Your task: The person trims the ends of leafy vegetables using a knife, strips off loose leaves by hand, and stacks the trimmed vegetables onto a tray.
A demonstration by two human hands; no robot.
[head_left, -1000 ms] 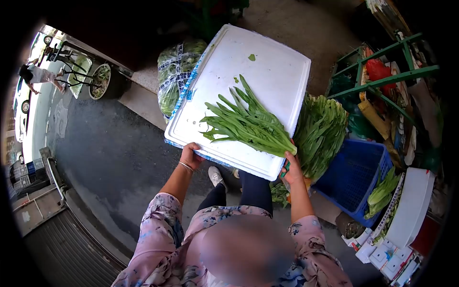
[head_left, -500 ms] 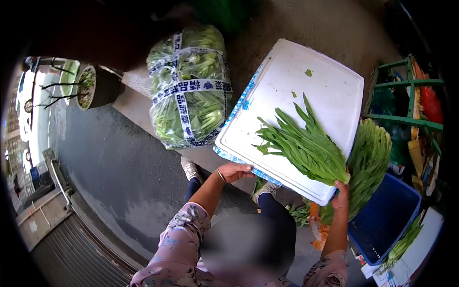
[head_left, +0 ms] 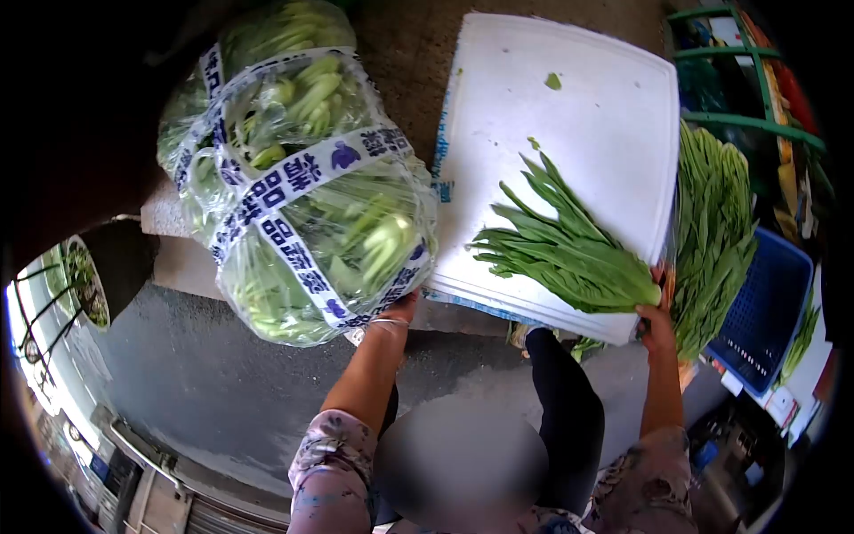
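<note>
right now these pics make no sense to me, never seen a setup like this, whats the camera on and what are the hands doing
There is no machine here: a person works with two bare hands. One camera, worn on the head, looks forward and down, and its wide lens bends the edges.

A bunch of leafy greens lies on a white panel. The right hand is at the panel's near right corner, by the stem end; its exact grip is unclear. The left hand reaches to the near edge of a taped plastic bag of vegetables, fingers mostly hidden. To the right are more greens and a blue crate.
</note>
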